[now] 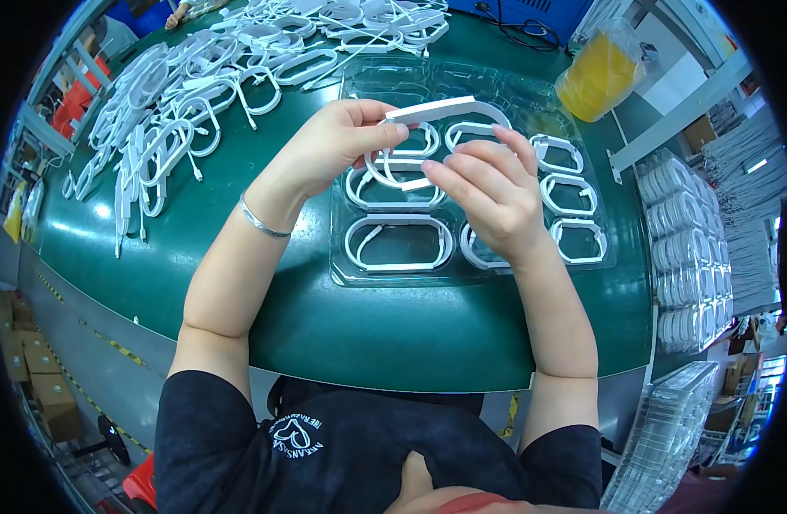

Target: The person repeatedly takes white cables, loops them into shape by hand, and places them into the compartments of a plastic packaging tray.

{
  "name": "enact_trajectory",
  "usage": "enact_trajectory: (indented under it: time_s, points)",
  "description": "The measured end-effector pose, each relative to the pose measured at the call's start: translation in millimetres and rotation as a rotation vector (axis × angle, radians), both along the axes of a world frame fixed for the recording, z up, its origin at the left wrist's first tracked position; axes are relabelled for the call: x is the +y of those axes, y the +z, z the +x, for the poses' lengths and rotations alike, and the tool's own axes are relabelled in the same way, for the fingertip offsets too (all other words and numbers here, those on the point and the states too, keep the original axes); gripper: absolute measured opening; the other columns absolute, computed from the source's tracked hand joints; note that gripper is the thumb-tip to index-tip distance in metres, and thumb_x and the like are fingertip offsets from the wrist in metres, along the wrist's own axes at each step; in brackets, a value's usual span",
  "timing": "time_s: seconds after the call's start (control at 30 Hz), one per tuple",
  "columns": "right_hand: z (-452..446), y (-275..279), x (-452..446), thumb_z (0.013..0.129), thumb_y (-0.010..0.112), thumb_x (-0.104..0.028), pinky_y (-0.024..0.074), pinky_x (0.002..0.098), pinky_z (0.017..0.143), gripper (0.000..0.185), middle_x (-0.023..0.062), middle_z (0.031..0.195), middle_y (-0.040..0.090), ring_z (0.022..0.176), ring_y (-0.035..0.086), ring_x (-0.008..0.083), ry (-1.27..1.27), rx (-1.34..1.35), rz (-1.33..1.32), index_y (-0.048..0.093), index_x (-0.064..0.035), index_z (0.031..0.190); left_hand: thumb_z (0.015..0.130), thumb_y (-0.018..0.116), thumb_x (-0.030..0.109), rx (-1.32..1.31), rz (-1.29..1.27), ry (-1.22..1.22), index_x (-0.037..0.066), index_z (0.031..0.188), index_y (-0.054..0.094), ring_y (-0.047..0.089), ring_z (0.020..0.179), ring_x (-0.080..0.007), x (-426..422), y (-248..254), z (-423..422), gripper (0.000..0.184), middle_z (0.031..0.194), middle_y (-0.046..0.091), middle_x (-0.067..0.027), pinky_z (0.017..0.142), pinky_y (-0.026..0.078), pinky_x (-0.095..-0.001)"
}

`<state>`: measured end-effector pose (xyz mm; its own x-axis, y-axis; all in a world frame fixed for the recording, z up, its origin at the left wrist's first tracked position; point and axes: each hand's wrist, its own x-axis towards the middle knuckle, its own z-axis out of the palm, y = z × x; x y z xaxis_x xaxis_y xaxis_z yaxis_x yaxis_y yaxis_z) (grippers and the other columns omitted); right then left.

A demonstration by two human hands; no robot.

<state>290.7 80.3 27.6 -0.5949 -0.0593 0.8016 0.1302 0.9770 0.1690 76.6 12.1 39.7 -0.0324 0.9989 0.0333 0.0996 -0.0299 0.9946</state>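
Note:
My left hand point(346, 141) grips a coiled white cable point(449, 109) between thumb and fingers at its left end, above a clear plastic tray point(346, 276). My right hand point(500, 188) is curled at the loop's right side, its thumb and fingers closed on the lower strand and right bend. A flat white band runs along the top of the loop. Beneath the hands, coiled white cables lie in the tray's compartments, among them one coil point(398, 267) at front left and another point(578, 242) at front right. My hands hide part of the tray's middle.
A large heap of white cable coils point(231, 77) covers the back left of the green table point(393, 325). A yellow roll in clear plastic point(601, 73) stands at back right. Stacked filled trays point(685, 248) are right of the table; another person's hand point(178, 15) shows far back.

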Motion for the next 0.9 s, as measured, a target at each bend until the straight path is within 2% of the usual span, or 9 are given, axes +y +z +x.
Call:
enact_trajectory:
  time_s: [0.27, 0.37, 0.43, 0.47, 0.6, 0.7, 0.8, 0.83, 0.9]
  points:
    - [-2.2, -7.2, -1.1, 0.071, 0.07, -0.004, 0.0412, 0.0374, 0.091, 0.027, 0.0043, 0.102, 0.058, 0.096, 0.056, 0.0188, -0.199, 0.183, 0.12, 0.069, -0.0153, 0.096, 0.083, 0.068, 0.018, 0.113, 0.129, 0.186, 0.001, 0.104, 0.064, 0.046, 0.056, -0.0026, -4.1, 6.6, 4.6, 0.027, 0.07, 0.057, 0.0032, 0.048, 0.037, -0.0179]
    - [-7.8, -23.8, 5.3, 0.082, 0.068, -0.01, 0.0427, 0.0321, 0.079, 0.02, 0.0086, 0.097, 0.057, 0.086, 0.054, 0.019, -0.084, 0.367, -0.384, 0.06, -0.0058, 0.1, 0.083, 0.068, 0.017, 0.133, 0.177, 0.279, 0.0, 0.106, 0.063, 0.047, 0.057, -0.0028, -3.4, 5.7, 4.3, 0.029, 0.071, 0.057, 0.003, 0.049, 0.038, -0.0181]
    - [-11.2, -28.1, 8.0, 0.09, 0.061, -0.017, 0.0423, 0.0284, 0.077, 0.02, 0.0061, 0.098, 0.058, 0.086, 0.054, 0.0135, 0.088, 0.515, -1.424, 0.057, -0.004, 0.105, 0.082, 0.068, 0.016, 0.152, 0.19, 0.305, -0.001, 0.106, 0.063, 0.047, 0.057, -0.0033, -1.6, -1.3, 4.4, 0.03, 0.07, 0.057, 0.0029, 0.049, 0.038, -0.0186]
    - [-11.7, -30.7, 15.2, 0.095, 0.055, -0.023, 0.0419, 0.0254, 0.076, 0.025, 0.0029, 0.097, 0.059, 0.087, 0.053, 0.009, 0.183, 0.62, -1.556, 0.056, -0.002, 0.108, 0.082, 0.069, 0.016, 0.208, 0.212, 0.322, -0.001, 0.106, 0.063, 0.047, 0.057, -0.0037, 1.2, -7.6, 4.7, 0.03, 0.07, 0.057, 0.0026, 0.05, 0.038, -0.0193]
    - [-7.4, -35.0, 29.3, 0.093, 0.058, -0.02, 0.0425, 0.0266, 0.081, 0.027, 0.0051, 0.104, 0.057, 0.089, 0.054, 0.0116, 0.196, 0.742, -1.545, 0.055, -0.0015, 0.112, 0.084, 0.069, 0.014, 0.346, 0.177, 0.303, -0.001, 0.11, 0.062, 0.046, 0.058, -0.0013, 0.6, -9.8, 16.3, 0.031, 0.071, 0.056, 0.0043, 0.05, 0.037, -0.0167]
    - [0.7, -29.4, 31.2, 0.087, 0.063, -0.01, 0.0465, 0.0267, 0.082, 0.02, 0.0097, 0.121, 0.05, 0.096, 0.057, 0.0153, -0.162, 0.426, -0.494, 0.06, -0.0012, 0.105, 0.084, 0.069, 0.014, 0.372, 0.157, 0.29, -0.001, 0.11, 0.063, 0.047, 0.059, -0.0019, 0.7, -5.7, 13.4, 0.031, 0.072, 0.056, 0.0039, 0.05, 0.038, -0.0171]
    - [3.7, -20.1, 34.9, 0.085, 0.065, -0.006, 0.0506, 0.0255, 0.074, 0.017, 0.0114, 0.123, 0.048, 0.098, 0.058, 0.0161, 0.009, 0.287, -0.608, 0.062, -0.0012, 0.101, 0.082, 0.069, 0.012, 0.356, 0.231, 0.27, 0.0, 0.109, 0.064, 0.047, 0.06, -0.0035, 9.1, -1.4, 6.2, 0.03, 0.07, 0.056, 0.0029, 0.052, 0.038, -0.0189]
    - [4.6, -15.6, 33.6, 0.082, 0.066, -0.003, 0.0533, 0.0251, 0.069, 0.021, 0.0131, 0.124, 0.046, 0.094, 0.06, 0.0166, -0.035, 0.288, -0.851, 0.059, -0.0011, 0.101, 0.081, 0.068, 0.011, 0.47, 0.242, 0.213, 0.0, 0.109, 0.065, 0.047, 0.06, -0.004, 12.9, 4.3, 4.9, 0.03, 0.07, 0.056, 0.0024, 0.053, 0.039, -0.0198]
    - [-1.7, -13.9, 53.7, 0.08, 0.067, -0.002, 0.0545, 0.0235, 0.066, 0.024, 0.0145, 0.124, 0.046, 0.09, 0.062, 0.016, -0.046, 0.405, -0.874, 0.056, -0.002, 0.102, 0.08, 0.067, 0.012, 0.645, 0.248, 0.166, 0.003, 0.11, 0.065, 0.047, 0.059, -0.0069, 28.3, 4.8, 2.3, 0.031, 0.069, 0.057, -0.0004, 0.054, 0.04, -0.0236]
